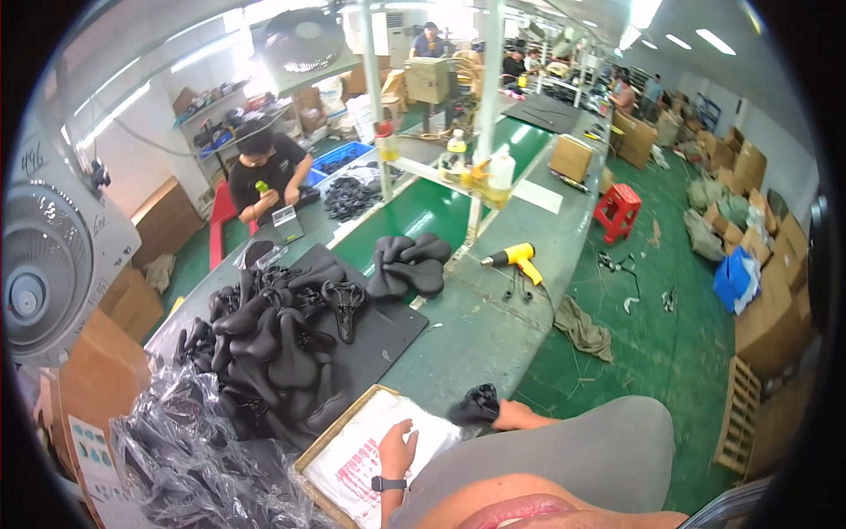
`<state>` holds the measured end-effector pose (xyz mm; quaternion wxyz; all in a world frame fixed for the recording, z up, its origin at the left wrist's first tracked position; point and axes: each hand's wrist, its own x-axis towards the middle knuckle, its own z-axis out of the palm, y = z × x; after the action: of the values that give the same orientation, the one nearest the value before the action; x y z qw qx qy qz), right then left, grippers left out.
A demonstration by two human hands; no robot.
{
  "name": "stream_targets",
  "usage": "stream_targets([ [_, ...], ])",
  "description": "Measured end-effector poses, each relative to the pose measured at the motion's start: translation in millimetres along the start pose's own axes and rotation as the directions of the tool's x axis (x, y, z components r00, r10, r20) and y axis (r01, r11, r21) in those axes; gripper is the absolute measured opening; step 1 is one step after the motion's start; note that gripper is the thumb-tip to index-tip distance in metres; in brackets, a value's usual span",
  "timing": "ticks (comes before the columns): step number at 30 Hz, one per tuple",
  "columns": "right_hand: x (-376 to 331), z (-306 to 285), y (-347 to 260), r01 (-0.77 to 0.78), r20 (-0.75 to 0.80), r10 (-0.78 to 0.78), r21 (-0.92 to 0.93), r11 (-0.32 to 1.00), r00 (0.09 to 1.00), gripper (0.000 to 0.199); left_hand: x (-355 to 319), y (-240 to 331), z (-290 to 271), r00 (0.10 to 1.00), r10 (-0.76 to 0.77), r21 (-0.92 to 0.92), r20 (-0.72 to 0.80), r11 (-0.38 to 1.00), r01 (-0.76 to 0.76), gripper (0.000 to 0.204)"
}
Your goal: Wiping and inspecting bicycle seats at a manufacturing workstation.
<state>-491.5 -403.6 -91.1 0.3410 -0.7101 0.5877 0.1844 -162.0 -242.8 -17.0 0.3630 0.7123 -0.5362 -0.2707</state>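
Observation:
My right hand (514, 415) grips a black bicycle saddle (478, 405) by one end, at the near edge of the workbench. The saddle's underside, with its rails, seems to face up. Over a white plastic bag (374, 441) with red print, my left hand (398, 448) is raised, its fingers loosely bent and apart with nothing in them. The bag lies in a shallow open carton (342, 427). To the left, a large heap of black saddles (286, 353) rests on a dark mat (401, 333), and more saddles (410, 266) are piled beyond it.
A yellow heat gun (520, 261) lies on the green bench (476, 326). Clear plastic wrap (194, 450) bulges at the near left. A co-worker (269, 172) handles a saddle across the bench. A red stool (618, 212) and cartons (775, 317) stand to the right; a fan (48, 264) is at left.

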Motion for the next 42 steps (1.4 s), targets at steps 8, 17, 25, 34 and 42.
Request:
stream_targets([
  [8,-138.1,-105.7,-212.2,-0.443,0.374,-0.344,0.885,-0.146,0.861,0.061,20.2,175.7,-16.0,0.84,0.537,0.187,-0.072,0.835,-0.518,0.06],
  [17,-169.6,-106.3,-147.6,-0.525,0.403,-0.857,0.829,0.192,0.322,0.069,65.4,152.8,-88.4,0.884,0.089,-0.138,-0.459,0.976,-0.17,0.053],
  [25,-215.5,-147.0,-112.7,-0.221,0.052,-0.961,0.975,-0.01,0.273,0.072,29.4,-30.7,62.0,0.898,-0.308,0.304,-0.315,0.864,0.402,0.033],
  [34,-191.9,-116.7,-57.5,0.272,-0.065,-0.413,0.843,0.465,0.908,0.036,3.4,-62.0,112.4,0.793,-0.092,0.314,-0.603,0.886,0.341,0.016],
  [42,-131.4,-54.0,-55.2,0.233,-0.123,-0.265,0.868,0.438,0.956,0.044,12.9,-119.3,88.3,0.807,-0.405,-0.55,-0.431,0.826,0.121,0.029],
])
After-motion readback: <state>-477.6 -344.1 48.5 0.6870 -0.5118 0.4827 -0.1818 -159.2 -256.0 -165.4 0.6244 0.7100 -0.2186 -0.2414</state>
